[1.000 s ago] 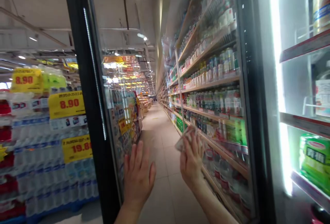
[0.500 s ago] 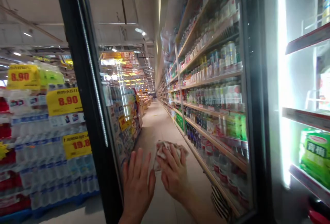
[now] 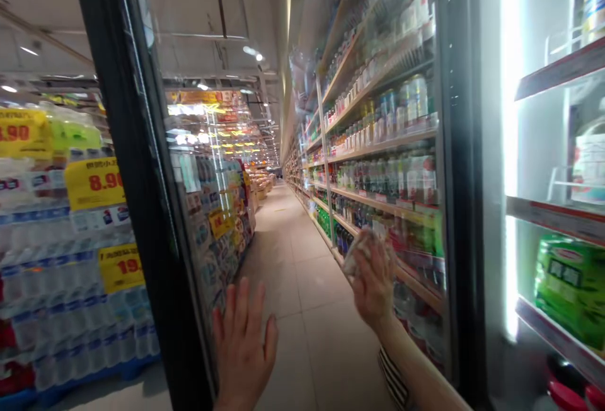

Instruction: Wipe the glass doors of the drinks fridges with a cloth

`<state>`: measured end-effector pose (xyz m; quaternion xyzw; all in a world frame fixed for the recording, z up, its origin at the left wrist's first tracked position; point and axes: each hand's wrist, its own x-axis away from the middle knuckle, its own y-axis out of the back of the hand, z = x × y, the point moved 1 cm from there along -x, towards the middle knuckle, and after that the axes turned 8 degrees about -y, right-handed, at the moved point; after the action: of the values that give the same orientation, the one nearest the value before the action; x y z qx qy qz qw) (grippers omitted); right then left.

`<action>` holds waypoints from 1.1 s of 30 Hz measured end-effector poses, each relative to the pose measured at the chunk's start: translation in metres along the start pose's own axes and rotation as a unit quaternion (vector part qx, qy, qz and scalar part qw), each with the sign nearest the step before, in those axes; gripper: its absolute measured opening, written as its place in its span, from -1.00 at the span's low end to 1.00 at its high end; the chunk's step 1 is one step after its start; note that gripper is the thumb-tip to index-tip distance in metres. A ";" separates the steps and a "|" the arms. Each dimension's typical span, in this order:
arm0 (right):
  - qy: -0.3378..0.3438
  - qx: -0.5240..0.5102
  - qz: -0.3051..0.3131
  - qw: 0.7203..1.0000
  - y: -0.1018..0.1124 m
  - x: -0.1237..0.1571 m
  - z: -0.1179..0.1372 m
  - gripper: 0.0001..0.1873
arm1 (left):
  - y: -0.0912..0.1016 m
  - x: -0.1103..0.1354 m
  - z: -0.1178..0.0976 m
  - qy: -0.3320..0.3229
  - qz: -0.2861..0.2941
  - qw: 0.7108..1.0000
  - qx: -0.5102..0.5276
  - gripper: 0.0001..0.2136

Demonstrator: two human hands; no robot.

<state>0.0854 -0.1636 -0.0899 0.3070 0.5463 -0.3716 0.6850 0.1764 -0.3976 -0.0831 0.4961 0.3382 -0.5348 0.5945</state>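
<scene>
A glass door (image 3: 293, 341) with a black frame stands in front of me. My left hand (image 3: 246, 338) is at the pane's lower left with fingers spread, palm toward the glass, and it holds nothing. Farther right, my right hand (image 3: 375, 288) presses a crumpled pale cloth (image 3: 354, 254) against the pane. The hand covers part of the cloth, and both are blurred by motion. A striped sleeve edge (image 3: 393, 376) shows by my right forearm.
At right is a lit cooler with shelves (image 3: 558, 215) holding a green pack (image 3: 570, 288). Stacked bottle packs (image 3: 70, 310) with yellow price signs (image 3: 94, 183) stand at left. Through the glass run a tiled aisle (image 3: 269, 241) and long shelves of drinks.
My right hand has swept the cloth right and slightly up across the glass. My left hand stays almost in place. The view has shifted a little.
</scene>
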 end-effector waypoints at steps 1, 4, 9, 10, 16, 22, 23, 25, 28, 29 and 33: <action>-0.056 0.012 -0.032 0.998 0.003 -0.006 -0.025 -0.47 | 0.000 0.000 0.000 0.003 0.003 1.000 0.001 -0.33; -0.228 0.016 -0.112 0.967 0.008 -0.017 -0.078 -0.46 | -0.001 0.001 -0.002 0.013 0.002 1.000 0.001 -0.33; -0.103 -0.003 -0.021 0.994 0.005 0.013 -0.018 -0.47 | -0.003 0.001 -0.004 0.014 -0.012 1.000 -0.004 -0.32; -0.033 -0.020 0.027 0.999 0.004 0.021 0.002 -0.47 | -0.002 0.001 -0.004 0.014 -0.009 1.000 -0.004 -0.32; -0.033 -0.018 0.008 0.999 0.006 0.020 0.023 -0.44 | 0.001 0.003 -0.003 0.006 0.012 1.000 0.004 -0.32; 0.046 -0.059 0.077 0.994 -0.006 0.024 0.077 -0.50 | 0.000 0.006 -0.003 0.016 0.013 1.000 0.003 -0.32; 0.084 -0.075 0.096 0.989 -0.006 0.026 0.085 -0.52 | 0.001 0.007 -0.002 0.014 0.016 1.000 0.003 -0.32; 0.096 -0.083 0.092 0.988 -0.005 0.024 0.085 -0.52 | 0.003 0.008 -0.001 0.007 0.021 1.000 0.004 -0.32; -0.002 -0.036 0.033 0.999 -0.001 0.015 0.059 -0.46 | 0.004 0.010 -0.001 -0.004 0.026 1.000 0.004 -0.32; -0.030 -0.020 0.017 0.999 0.000 0.015 0.052 -0.43 | 0.004 0.011 -0.001 -0.005 0.027 1.000 0.005 -0.32; 0.046 -0.021 0.064 0.997 -0.004 0.040 0.064 -0.43 | 0.003 0.012 -0.001 0.005 0.029 1.000 0.011 -0.33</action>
<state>0.1205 -0.2257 -0.1152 0.3437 0.5643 -0.3009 0.6877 0.1815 -0.4003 -0.0944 0.5145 0.3209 -0.5188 0.6027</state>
